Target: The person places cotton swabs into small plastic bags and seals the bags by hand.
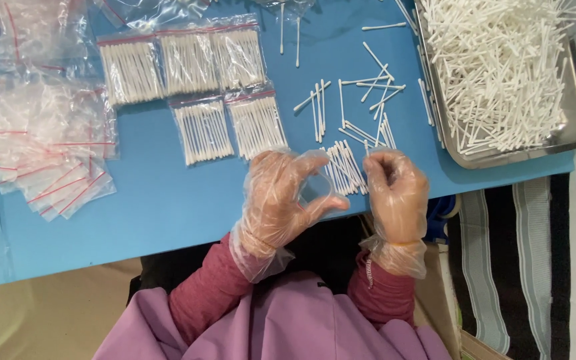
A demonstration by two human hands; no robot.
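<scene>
Both my hands wear clear plastic gloves over pink sleeves. My left hand (281,200) holds a small clear zip bag (318,183) by its mouth near the table's front edge. My right hand (395,183) pinches the far end of a bundle of white cotton swabs (345,170) that lies between the two hands, beside the bag's opening. More loose swabs (368,100) lie scattered on the blue table (155,207) just beyond my hands.
Several filled swab bags (201,80) lie in rows at the upper middle. A heap of flat clear bags with red zip strips (41,133) sits at the left. A metal tray (571,127) piled with loose swabs stands at the upper right.
</scene>
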